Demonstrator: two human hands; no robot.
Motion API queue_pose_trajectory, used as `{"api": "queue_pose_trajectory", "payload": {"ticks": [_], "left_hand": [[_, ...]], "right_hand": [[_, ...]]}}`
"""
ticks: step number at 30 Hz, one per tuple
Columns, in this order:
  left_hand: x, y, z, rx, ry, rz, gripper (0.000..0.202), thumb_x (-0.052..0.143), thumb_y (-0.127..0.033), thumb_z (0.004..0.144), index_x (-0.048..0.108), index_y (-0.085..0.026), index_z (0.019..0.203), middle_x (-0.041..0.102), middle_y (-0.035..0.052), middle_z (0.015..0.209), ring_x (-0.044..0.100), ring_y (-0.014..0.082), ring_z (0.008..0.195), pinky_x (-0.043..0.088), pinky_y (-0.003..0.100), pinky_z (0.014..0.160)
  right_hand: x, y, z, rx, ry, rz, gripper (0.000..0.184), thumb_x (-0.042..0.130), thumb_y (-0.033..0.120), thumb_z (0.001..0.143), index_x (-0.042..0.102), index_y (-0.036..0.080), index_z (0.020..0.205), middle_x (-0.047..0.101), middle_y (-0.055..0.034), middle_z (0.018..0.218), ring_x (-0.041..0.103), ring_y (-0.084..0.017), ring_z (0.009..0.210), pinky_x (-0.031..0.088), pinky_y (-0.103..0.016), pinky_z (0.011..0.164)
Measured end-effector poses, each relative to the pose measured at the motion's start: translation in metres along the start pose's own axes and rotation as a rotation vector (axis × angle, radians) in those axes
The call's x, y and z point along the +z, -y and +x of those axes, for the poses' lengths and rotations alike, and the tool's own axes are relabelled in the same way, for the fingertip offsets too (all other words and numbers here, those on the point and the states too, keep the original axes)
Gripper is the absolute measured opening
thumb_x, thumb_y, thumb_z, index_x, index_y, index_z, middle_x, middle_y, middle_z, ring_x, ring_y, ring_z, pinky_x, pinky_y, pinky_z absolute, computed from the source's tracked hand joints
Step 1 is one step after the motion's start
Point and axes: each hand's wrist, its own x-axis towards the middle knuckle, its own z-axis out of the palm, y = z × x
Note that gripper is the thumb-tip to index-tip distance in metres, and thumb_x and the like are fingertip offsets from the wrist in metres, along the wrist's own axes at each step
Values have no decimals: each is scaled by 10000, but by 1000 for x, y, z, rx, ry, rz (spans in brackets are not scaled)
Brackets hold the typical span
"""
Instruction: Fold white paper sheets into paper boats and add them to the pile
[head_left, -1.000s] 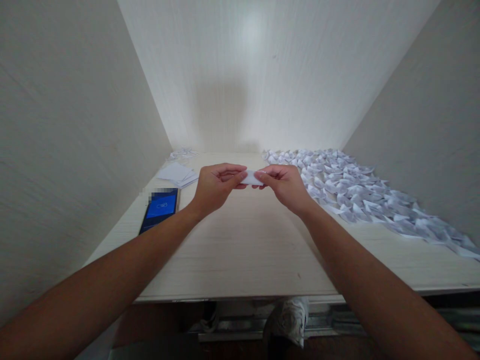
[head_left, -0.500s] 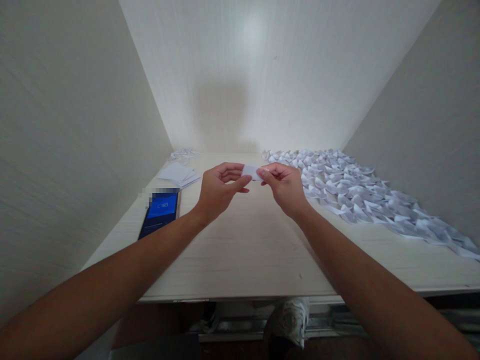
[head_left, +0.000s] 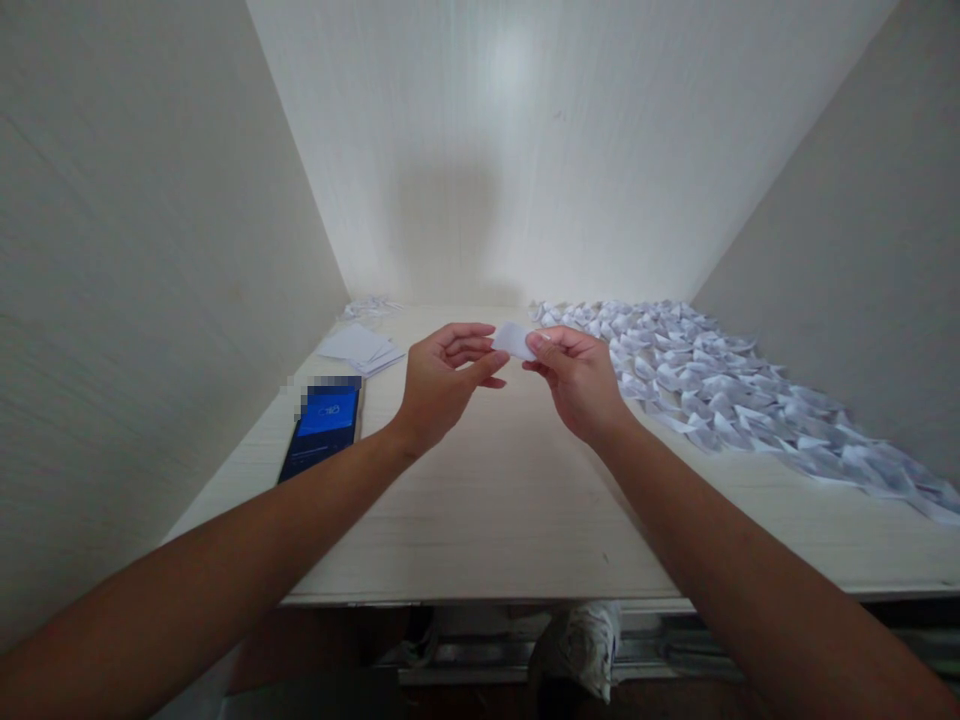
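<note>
A small folded piece of white paper (head_left: pixel 513 340) is held up above the table in front of me. My right hand (head_left: pixel 581 375) pinches its right end between thumb and fingers. My left hand (head_left: pixel 446 375) is at the paper's left end, fingers and thumb apart, the thumb tip close to the lower edge; whether it touches cannot be made out. To the right spreads a wide heap of folded white paper boats (head_left: pixel 712 375).
Flat sheets of white paper (head_left: pixel 356 343) lie at the back left, with small white scraps (head_left: pixel 371 305) behind them. A phone (head_left: pixel 326 425) with a lit blue screen lies beside my left forearm. Pale panels (head_left: pixel 480 150) enclose the table (head_left: pixel 480 520) at the back and sides.
The paper has tilted up at its left part and shows more of its face. My left fingers have loosened from it, while my right hand keeps its pinch.
</note>
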Motion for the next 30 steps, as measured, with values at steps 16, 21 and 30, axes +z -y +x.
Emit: {"api": "queue_pose_trajectory", "payload": {"ticks": [16, 21, 30], "left_hand": [[7, -3, -12, 126, -8, -38, 254, 907, -360, 715, 762, -158, 770, 695, 19, 822, 679, 128, 721, 639, 222, 517], [7, 0, -11, 74, -37, -78, 255, 917, -325, 704, 765, -143, 800, 730, 31, 762, 695, 132, 685, 649, 229, 537], [11, -4, -15, 111, -56, -109, 234, 912, -310, 712, 731, -163, 738, 691, 10, 806, 666, 112, 688, 584, 182, 472]], "right_hand": [[7, 1, -5, 138, 78, 235, 270, 940, 428, 659, 739, 250, 690, 721, 8, 786, 663, -143, 802, 569, -279, 776], [6, 3, -6, 142, 100, 292, 234, 945, 393, 673, 767, 242, 689, 730, 17, 768, 662, -114, 769, 563, -237, 750], [8, 3, -6, 166, 121, 313, 233, 948, 391, 673, 764, 250, 686, 735, 20, 770, 676, -120, 776, 570, -244, 761]]}}
